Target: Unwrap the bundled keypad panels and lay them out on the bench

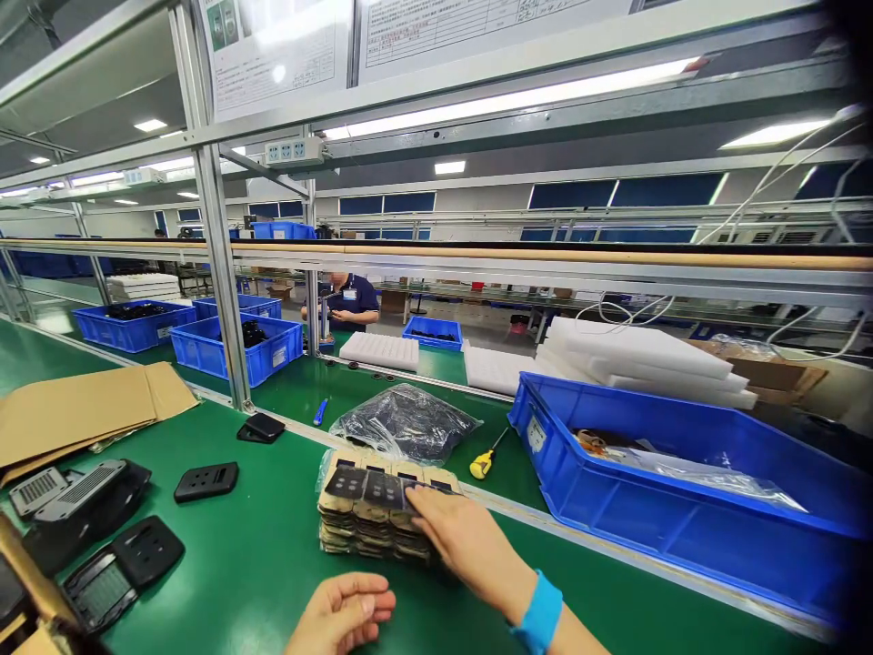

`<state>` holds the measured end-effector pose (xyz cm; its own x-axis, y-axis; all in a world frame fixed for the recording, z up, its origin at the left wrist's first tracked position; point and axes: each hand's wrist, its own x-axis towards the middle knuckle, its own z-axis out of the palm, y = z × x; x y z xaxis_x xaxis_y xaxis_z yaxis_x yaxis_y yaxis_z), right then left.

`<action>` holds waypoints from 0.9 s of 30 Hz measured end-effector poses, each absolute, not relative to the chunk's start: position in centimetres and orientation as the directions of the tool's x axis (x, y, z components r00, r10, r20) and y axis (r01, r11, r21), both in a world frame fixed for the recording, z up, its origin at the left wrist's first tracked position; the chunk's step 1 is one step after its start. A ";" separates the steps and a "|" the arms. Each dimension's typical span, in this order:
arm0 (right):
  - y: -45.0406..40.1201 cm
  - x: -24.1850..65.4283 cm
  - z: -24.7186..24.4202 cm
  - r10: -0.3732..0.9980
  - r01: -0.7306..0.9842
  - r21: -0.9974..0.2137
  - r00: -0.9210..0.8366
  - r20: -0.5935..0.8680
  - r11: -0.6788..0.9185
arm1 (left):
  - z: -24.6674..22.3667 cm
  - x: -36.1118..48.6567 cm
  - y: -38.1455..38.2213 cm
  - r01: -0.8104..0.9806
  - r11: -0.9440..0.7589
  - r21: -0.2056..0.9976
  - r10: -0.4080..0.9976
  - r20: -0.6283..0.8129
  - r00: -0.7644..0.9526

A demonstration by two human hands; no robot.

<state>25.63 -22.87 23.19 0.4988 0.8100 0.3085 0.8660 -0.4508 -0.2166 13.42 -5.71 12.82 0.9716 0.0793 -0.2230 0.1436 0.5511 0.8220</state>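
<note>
A stack of brown backing sheets bearing black rectangular pieces with small dots stands on the green bench in front of me. My right hand, with a blue band at the wrist, lies across the stack's right side. Its fingers are stretched out flat on the top pieces, and their tips reach the black faces. Nearer to me and just below the stack, my left hand hovers with its fingers loosely curled and apart, holding nothing visible. Behind the stack sits a clear plastic bag with dark contents.
A yellow screwdriver and a large blue bin are to the right. Black plastic housings and flat cardboard occupy the left. A blue cutter lies beyond the metal post. A person sits across the bench.
</note>
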 end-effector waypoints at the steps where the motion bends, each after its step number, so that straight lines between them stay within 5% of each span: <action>1: -23.6 25.4 23.7 0.770 0.855 -0.247 0.518 0.373 -0.456 | 13.3 13.4 -5.9 0.087 0.481 0.872 0.142 -0.176 0.974; 4: -25.7 23.9 25.2 0.588 0.761 -0.469 0.647 0.485 -0.449 | 15.9 13.4 -6.9 -0.145 0.401 0.905 0.242 0.048 0.969; 8: -27.0 21.2 24.6 0.575 0.542 -0.809 0.746 0.336 -0.230 | 19.7 12.9 -8.5 -0.304 0.472 0.827 0.201 0.235 0.951; 10: -27.0 19.9 23.0 0.639 0.364 -0.926 0.737 0.220 -0.100 | 20.6 12.6 -9.1 -0.265 0.547 0.794 0.211 0.176 0.962; 13: -26.7 18.3 20.3 0.735 0.139 -0.990 0.667 0.122 0.038 | 20.6 12.0 -9.4 -0.097 0.685 0.722 0.239 -0.096 0.966; 18: -26.7 17.3 19.1 0.728 0.380 -0.917 0.662 0.180 -0.119 | 20.4 11.0 -8.7 -0.025 0.700 0.714 0.210 -0.172 0.962; 22: -26.9 17.8 20.6 0.522 0.705 -0.648 0.683 0.511 -0.288 | 20.3 10.4 -8.0 0.001 0.598 0.802 0.152 -0.114 0.982; 24: -26.6 18.0 21.2 0.562 0.822 -0.498 0.558 0.611 -0.275 | 19.8 10.1 -7.8 -0.025 0.501 0.865 0.119 -0.040 0.992; 27: -25.5 17.7 21.2 0.732 0.867 -0.444 0.452 0.510 -0.227 | 18.8 9.5 -7.4 -0.022 0.360 0.933 -0.002 0.025 1.000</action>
<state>17.70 -25.46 21.23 0.4521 0.7321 0.5096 0.8671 -0.2267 -0.4435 9.46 -7.41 18.80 0.9997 -0.0025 0.0245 -0.0220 0.3600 0.9327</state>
